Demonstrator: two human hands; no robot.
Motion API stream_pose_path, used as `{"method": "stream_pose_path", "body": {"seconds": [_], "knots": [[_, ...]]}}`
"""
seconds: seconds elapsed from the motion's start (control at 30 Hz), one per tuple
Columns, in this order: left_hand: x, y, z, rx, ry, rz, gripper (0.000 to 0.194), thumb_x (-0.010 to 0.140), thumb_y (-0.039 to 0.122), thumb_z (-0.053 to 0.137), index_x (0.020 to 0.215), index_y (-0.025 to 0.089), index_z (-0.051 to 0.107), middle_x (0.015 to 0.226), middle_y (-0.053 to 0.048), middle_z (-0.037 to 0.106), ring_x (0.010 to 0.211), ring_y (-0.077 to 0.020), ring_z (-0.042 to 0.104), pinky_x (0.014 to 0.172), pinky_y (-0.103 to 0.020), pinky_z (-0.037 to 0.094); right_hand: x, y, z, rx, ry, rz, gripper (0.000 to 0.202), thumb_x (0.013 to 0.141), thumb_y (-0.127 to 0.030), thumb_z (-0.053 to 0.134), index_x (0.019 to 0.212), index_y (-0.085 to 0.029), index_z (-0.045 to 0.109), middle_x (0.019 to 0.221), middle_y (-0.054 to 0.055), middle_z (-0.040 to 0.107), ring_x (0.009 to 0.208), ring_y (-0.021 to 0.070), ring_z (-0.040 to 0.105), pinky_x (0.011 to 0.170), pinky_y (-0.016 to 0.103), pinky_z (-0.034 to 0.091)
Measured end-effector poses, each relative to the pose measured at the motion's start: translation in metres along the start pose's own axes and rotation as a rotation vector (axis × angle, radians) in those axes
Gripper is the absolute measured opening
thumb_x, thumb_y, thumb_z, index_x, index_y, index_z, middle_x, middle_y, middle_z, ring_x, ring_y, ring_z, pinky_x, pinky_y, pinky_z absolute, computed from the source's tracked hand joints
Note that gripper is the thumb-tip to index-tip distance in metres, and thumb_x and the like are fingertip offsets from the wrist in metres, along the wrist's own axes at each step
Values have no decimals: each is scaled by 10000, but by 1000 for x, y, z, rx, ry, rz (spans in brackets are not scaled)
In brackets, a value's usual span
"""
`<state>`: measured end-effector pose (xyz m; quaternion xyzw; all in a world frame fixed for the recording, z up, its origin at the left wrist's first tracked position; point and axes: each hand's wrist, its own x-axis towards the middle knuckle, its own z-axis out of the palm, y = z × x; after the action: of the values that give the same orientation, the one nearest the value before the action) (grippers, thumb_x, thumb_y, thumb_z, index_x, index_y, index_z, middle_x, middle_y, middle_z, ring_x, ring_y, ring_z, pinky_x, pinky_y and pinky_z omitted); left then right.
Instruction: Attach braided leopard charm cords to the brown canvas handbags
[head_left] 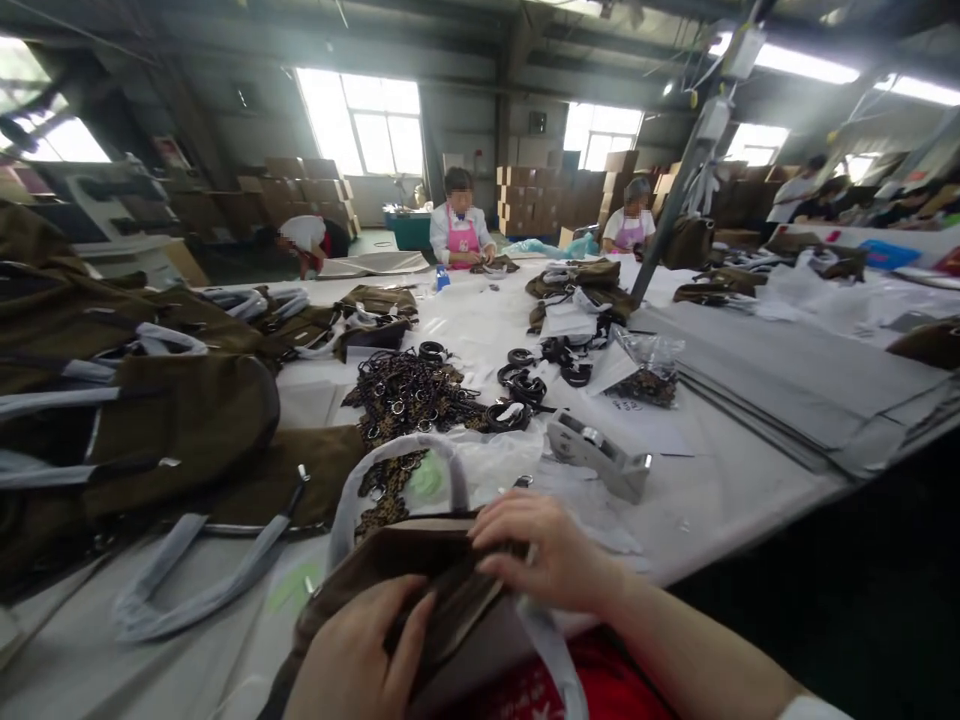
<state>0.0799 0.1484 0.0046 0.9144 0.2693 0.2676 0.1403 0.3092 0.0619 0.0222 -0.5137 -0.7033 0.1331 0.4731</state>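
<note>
A brown bag [352, 570] with handles wrapped in pale film lies close in front of me, its top opening showing. My left hand [367, 640] rests on the bag's near left side, fingers bent over the edge of the opening, with the thumb apart from them. At the right end of the opening, my right hand [532, 550] has its fingers curled over the rim and pinches it. Beyond the bag lies a pile of patterned charms with metal rings [409, 395]. A grey tape dispenser [596, 455] stands just past my right hand.
More brown bags [187, 410] are heaped at the left. Coiled black straps [521, 380] and a clear plastic bag of parts [645, 370] lie mid-table. A slanted metal post [675, 160] rises at the right. Two people in pink aprons are across the table [750, 490].
</note>
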Motion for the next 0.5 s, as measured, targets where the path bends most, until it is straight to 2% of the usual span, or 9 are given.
{"method": "stream_pose_path", "body": {"seconds": [0.07, 0.13, 0.2, 0.3, 0.37, 0.43, 0.5], "knots": [[0, -6, -2, 1, 4, -67, 255, 928, 401, 479, 898, 297, 710, 858, 4, 789, 766, -227, 754, 677, -314, 610, -4, 8, -25, -83, 200, 158, 153, 910, -277, 597, 867, -179, 706, 907, 61, 757, 879, 176, 684, 845, 298, 511], [0, -10, -4, -5, 24, -113, 274, 925, 416, 484, 883, 283, 720, 863, -2, 788, 781, -230, 751, 699, -321, 604, -11, 27, -45, -267, 274, 356, 204, 926, -298, 561, 861, -171, 706, 864, 65, 746, 799, 184, 671, 751, 296, 508], [-2, -12, -7, -22, 59, -141, 283, 927, 416, 488, 871, 269, 723, 859, -7, 786, 781, -221, 746, 717, -312, 592, -21, 52, -55, -488, 126, 546, 233, 937, -316, 532, 903, -174, 713, 892, 62, 746, 806, 191, 673, 742, 294, 497], [-6, -14, -12, -57, 157, -157, 263, 930, 399, 507, 879, 252, 719, 793, 6, 775, 719, -185, 731, 691, -265, 569, -35, 86, -51, -711, -169, 723, 211, 919, -262, 541, 1015, -190, 715, 1047, 69, 740, 975, 206, 676, 854, 285, 480], [-11, -16, -17, -51, 253, -176, 237, 925, 387, 528, 902, 244, 715, 784, 13, 769, 703, -170, 722, 677, -242, 555, -42, 103, -40, -773, -251, 781, 242, 884, -180, 554, 1072, -176, 706, 1099, 98, 725, 1015, 226, 674, 870, 291, 477], [-17, -19, -24, -20, 351, -201, 220, 923, 372, 535, 939, 241, 711, 823, 10, 770, 743, -172, 724, 699, -239, 551, -46, 113, -29, -816, -299, 814, 289, 858, -97, 516, 1077, -138, 700, 1093, 145, 714, 977, 256, 687, 822, 314, 489], [-26, -23, -30, 5, 387, -223, 228, 931, 361, 516, 974, 248, 709, 878, 4, 774, 805, -182, 729, 726, -250, 555, -46, 118, -22, -860, -350, 833, 318, 846, -49, 459, 1049, -101, 698, 1075, 186, 701, 921, 280, 697, 763, 336, 493]]}}
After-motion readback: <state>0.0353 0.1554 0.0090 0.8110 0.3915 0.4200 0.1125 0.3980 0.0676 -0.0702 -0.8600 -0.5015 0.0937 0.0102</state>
